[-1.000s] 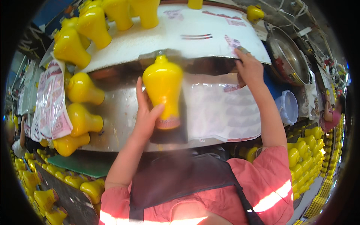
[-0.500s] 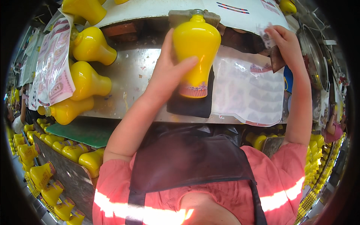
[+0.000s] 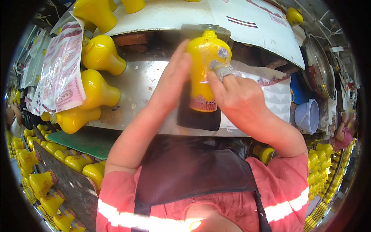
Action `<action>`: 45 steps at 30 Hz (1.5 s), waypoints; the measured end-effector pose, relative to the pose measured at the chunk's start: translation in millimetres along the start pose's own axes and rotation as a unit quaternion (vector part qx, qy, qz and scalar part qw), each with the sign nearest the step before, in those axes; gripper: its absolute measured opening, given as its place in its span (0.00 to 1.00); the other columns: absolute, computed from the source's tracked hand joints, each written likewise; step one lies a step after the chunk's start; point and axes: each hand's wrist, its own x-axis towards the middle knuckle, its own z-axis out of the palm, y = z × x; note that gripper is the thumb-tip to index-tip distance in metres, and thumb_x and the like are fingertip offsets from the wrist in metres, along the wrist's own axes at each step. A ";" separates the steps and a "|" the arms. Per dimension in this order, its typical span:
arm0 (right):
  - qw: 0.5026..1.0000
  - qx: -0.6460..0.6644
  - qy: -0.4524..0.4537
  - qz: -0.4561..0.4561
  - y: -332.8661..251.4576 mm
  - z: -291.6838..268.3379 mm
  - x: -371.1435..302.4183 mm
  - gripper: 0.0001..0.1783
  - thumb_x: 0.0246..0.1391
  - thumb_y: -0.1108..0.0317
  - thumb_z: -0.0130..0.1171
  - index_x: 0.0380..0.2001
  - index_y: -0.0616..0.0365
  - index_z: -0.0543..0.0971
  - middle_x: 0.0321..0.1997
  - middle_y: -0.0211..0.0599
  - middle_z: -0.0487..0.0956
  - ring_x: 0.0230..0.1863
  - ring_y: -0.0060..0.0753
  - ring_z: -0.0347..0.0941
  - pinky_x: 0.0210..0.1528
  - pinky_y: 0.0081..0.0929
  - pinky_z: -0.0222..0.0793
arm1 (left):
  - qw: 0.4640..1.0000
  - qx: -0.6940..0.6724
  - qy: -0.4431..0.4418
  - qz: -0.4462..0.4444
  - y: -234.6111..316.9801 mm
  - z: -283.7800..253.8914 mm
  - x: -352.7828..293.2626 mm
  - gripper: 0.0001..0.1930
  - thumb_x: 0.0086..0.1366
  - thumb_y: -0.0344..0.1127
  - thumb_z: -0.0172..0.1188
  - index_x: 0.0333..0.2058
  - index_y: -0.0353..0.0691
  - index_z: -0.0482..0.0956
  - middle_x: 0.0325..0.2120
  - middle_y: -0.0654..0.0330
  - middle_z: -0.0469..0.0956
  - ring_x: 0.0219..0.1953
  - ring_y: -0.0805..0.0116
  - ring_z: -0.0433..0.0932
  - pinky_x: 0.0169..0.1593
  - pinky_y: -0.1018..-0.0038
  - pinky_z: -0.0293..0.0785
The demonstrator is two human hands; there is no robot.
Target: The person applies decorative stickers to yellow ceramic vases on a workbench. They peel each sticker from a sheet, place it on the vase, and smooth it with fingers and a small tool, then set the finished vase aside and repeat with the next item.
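Note:
A glossy yellow vase-shaped bottle (image 3: 199,81) with a patterned band at its base lies on a black pad (image 3: 197,123), its neck resting at a worn block (image 3: 228,34). My left hand (image 3: 172,79) is against the bottle's left side, fingers straight and close together. Over the bottle's front right, my right hand (image 3: 243,94) has thumb and forefinger bent together at a clear film decal (image 3: 223,52) with purple-grey flowers. A grey wrap covers part of that forefinger. The decal touches or nearly touches the bottle; its lower part is hidden by the fingers.
Several yellow bottles (image 3: 101,54) lie at the left beside printed decal sheets (image 3: 58,77). A pale decal sheet (image 3: 278,96) lies right of the pad on the metal tabletop (image 3: 139,83). A light-blue bucket (image 3: 307,116) stands at the right. Bottle racks flank me.
My right hand has come from the far right to the bottle's front, bringing the decal. My left thumb has left the bottle's front, and that hand is now along its side.

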 end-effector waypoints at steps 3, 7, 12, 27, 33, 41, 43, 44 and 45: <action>1.000 -0.029 -0.001 0.002 -10.3 8.8 -9.1 0.19 0.51 0.69 0.63 0.48 0.58 0.82 0.23 0.27 0.64 0.20 0.24 0.69 0.21 0.25 0.64 | 0.986 0.140 0.061 0.070 10.1 2.2 15.2 0.34 0.71 0.50 0.58 0.71 0.47 0.62 0.62 0.57 0.71 0.62 0.63 0.72 0.63 0.65 0.69; 0.999 -0.045 0.001 0.013 -23.5 12.9 -14.3 0.21 0.52 0.69 0.63 0.51 0.59 0.82 0.22 0.27 0.64 0.20 0.23 0.68 0.20 0.24 0.63 | 0.916 0.366 0.073 0.145 18.6 9.5 32.4 0.38 0.55 0.55 0.72 0.59 0.39 0.77 0.56 0.45 0.74 0.61 0.46 0.72 0.66 0.58 0.66; 0.999 -0.042 -0.005 -0.004 -48.6 -1.2 -31.8 0.24 0.55 0.65 0.65 0.55 0.57 0.82 0.24 0.28 0.68 0.19 0.24 0.68 0.19 0.24 0.63 | 0.928 0.354 0.065 0.096 11.4 7.7 27.1 0.42 0.62 0.54 0.67 0.68 0.36 0.66 0.63 0.43 0.69 0.64 0.49 0.70 0.66 0.62 0.66; 0.921 0.309 -0.072 0.226 50.0 33.8 23.3 0.26 0.65 0.58 0.59 0.66 0.37 0.76 0.31 0.41 0.71 0.33 0.43 0.73 0.39 0.34 0.70 | 0.973 0.213 -0.003 0.088 -25.3 14.8 -1.1 0.58 0.65 0.57 0.65 0.74 0.31 0.33 0.65 0.40 0.66 0.66 0.47 0.70 0.65 0.61 0.70; 0.903 0.367 -0.035 0.221 49.0 38.7 10.2 0.28 0.63 0.54 0.59 0.66 0.38 0.75 0.34 0.46 0.73 0.36 0.49 0.74 0.42 0.39 0.72 | 0.988 0.088 -0.059 0.112 -35.2 5.0 -1.0 0.56 0.69 0.61 0.60 0.75 0.31 0.33 0.70 0.43 0.60 0.70 0.52 0.64 0.70 0.62 0.62; 0.742 0.556 -0.061 0.369 29.9 48.1 -28.6 0.45 0.59 0.54 0.64 0.76 0.53 0.59 0.49 0.45 0.81 0.28 0.22 0.76 0.36 0.24 0.74 | 0.989 0.053 -0.028 0.135 -53.2 -7.0 -16.4 0.45 0.76 0.60 0.49 0.76 0.36 0.40 0.71 0.47 0.58 0.73 0.58 0.57 0.72 0.62 0.58; 0.741 0.559 -0.063 0.368 21.0 58.7 -35.9 0.50 0.58 0.55 0.65 0.78 0.52 0.54 0.47 0.43 0.81 0.28 0.22 0.76 0.36 0.23 0.74 | 0.987 0.085 -0.019 0.137 -55.7 -6.9 -19.6 0.42 0.77 0.57 0.50 0.76 0.40 0.43 0.68 0.49 0.60 0.69 0.60 0.62 0.70 0.63 0.61; 0.729 0.581 -0.040 0.359 18.6 63.3 -38.7 0.52 0.57 0.55 0.66 0.78 0.52 0.51 0.46 0.42 0.81 0.28 0.21 0.76 0.35 0.22 0.73 | 0.986 0.105 -0.016 0.131 -55.9 -8.7 -18.9 0.41 0.77 0.56 0.50 0.76 0.42 0.44 0.67 0.50 0.61 0.66 0.61 0.66 0.68 0.64 0.63; 0.703 0.608 -0.047 0.367 18.1 66.4 -41.3 0.52 0.57 0.56 0.66 0.78 0.52 0.51 0.46 0.41 0.81 0.28 0.21 0.76 0.36 0.22 0.73 | 0.983 0.124 -0.019 0.135 -55.8 -10.6 -18.2 0.40 0.77 0.55 0.51 0.76 0.44 0.44 0.66 0.51 0.62 0.63 0.61 0.69 0.67 0.65 0.66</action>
